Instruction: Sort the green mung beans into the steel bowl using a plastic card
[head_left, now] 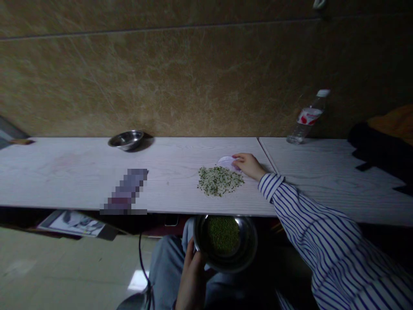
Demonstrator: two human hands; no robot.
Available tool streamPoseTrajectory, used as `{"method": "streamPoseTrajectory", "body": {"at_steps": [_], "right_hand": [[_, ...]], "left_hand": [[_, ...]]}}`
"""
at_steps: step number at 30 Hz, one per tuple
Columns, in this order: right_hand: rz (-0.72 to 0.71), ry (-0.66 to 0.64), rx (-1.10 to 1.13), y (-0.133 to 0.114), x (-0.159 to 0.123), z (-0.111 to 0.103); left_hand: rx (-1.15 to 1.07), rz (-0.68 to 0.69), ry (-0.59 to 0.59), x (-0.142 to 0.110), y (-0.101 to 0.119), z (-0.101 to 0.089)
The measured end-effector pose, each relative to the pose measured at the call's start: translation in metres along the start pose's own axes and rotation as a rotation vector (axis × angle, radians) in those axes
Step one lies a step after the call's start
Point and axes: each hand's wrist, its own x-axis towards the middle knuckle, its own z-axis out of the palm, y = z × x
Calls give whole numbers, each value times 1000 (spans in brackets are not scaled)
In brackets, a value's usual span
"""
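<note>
My left hand [193, 275] grips the near left rim of a steel bowl [250, 252], held over my lap just below the table's front edge. Green beans, which look like mung beans [223, 234], cover the bowl's bottom. On the table a loose pile of white grains mixed with green beans [220, 181] is spread flat. At its far right edge, my right hand [250, 166] pinches a pale, thin, rounded piece [225, 161], partly hidden by the fingers. This piece touches or nearly touches the far side of the pile.
A small steel bowl [126, 140] stands tilted-looking near the wall at left. A blurred-out flat item [127, 191] lies on the white table [174, 172] near its front edge. At right are a plastic bottle [308, 117] and dark cloth [380, 146]. A cable [140, 254] hangs below.
</note>
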Motion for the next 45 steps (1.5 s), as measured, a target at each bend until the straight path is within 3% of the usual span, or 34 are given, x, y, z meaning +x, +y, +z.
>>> {"method": "streamPoseTrajectory", "body": {"at_steps": [9, 14, 45], "right_hand": [[-21, -74, 19, -2, -15, 10], [-27, -96, 33, -3, -22, 12], [-160, -192, 21, -18, -48, 15]], "left_hand": [[-27, 2, 14, -5, 6, 2], [-4, -11, -37, -7, 9, 2], [-35, -13, 13, -6, 6, 1]]}}
